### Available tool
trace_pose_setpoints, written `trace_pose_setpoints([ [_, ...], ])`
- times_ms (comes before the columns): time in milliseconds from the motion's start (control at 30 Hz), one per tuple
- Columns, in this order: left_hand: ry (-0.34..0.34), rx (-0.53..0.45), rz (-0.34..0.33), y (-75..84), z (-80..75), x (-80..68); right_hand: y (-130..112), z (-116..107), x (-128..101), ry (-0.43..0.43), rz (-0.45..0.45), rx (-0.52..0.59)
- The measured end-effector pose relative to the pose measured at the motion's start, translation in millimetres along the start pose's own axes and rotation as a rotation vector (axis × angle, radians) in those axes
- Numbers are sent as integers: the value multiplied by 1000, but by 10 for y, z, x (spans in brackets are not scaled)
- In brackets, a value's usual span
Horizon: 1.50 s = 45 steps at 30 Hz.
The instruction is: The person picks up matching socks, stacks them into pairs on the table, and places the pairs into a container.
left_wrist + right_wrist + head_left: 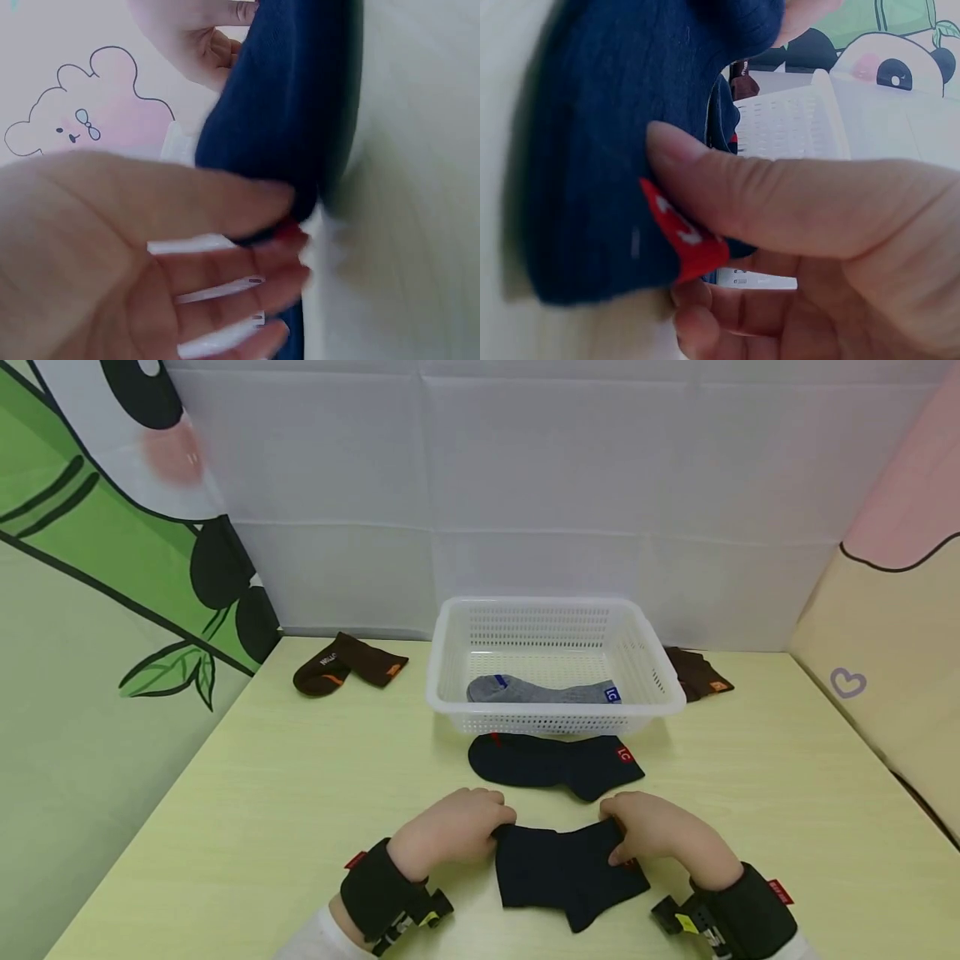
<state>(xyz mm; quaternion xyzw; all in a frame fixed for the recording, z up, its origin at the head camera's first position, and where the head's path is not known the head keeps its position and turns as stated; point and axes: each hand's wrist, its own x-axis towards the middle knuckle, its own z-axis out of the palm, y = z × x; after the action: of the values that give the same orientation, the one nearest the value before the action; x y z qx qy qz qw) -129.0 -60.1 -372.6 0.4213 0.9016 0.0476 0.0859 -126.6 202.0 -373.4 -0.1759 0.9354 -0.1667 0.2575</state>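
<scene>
A dark navy sock (pixel 558 872) lies near the front of the table, held at both ends. My left hand (pixel 461 822) pinches its toe end between thumb and fingers; in the left wrist view the thumb (pixel 247 199) presses on the navy fabric. At the cuff, my right hand (pixel 648 831) grips the sock, its thumb (pixel 679 146) beside a red label (pixel 679 232). Just beyond lies a second navy sock (pixel 551 764), flat, with a red label at its cuff and a red mark near its toe.
Behind the socks stands a white perforated basket (pixel 555 720) with a grey sock (pixel 540 691) inside. A brown sock (pixel 367 660) lies folded at the back left. Another brown sock (pixel 697 674) is partly hidden by the basket's right side. A printed cloth backdrop (pixel 525 485) rises behind the table.
</scene>
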Motion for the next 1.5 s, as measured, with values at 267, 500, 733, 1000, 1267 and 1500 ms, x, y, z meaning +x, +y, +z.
trace_pose_setpoints([
  [267, 28, -293, 96, -35, 15, 65, 18, -9, -15, -3, 4, 2],
  [500, -14, -584, 20, -35, 9, 68, 59, -12, -26, -26, 35, 17],
  [733, 46, -516, -104, -60, 36, 35, 128, -46, -53, -30, 71, 9],
  [1000, 85, -454, -59, -148, 2, -12, 225, -121, -74, -36, 110, -23],
  [1267, 13, -414, -48, -185, -50, -27, 281, -168, -89, -32, 136, -23],
  [1500, -80, -369, -159, -200, -51, -47, 294, -145, -53, 9, 103, -5],
])
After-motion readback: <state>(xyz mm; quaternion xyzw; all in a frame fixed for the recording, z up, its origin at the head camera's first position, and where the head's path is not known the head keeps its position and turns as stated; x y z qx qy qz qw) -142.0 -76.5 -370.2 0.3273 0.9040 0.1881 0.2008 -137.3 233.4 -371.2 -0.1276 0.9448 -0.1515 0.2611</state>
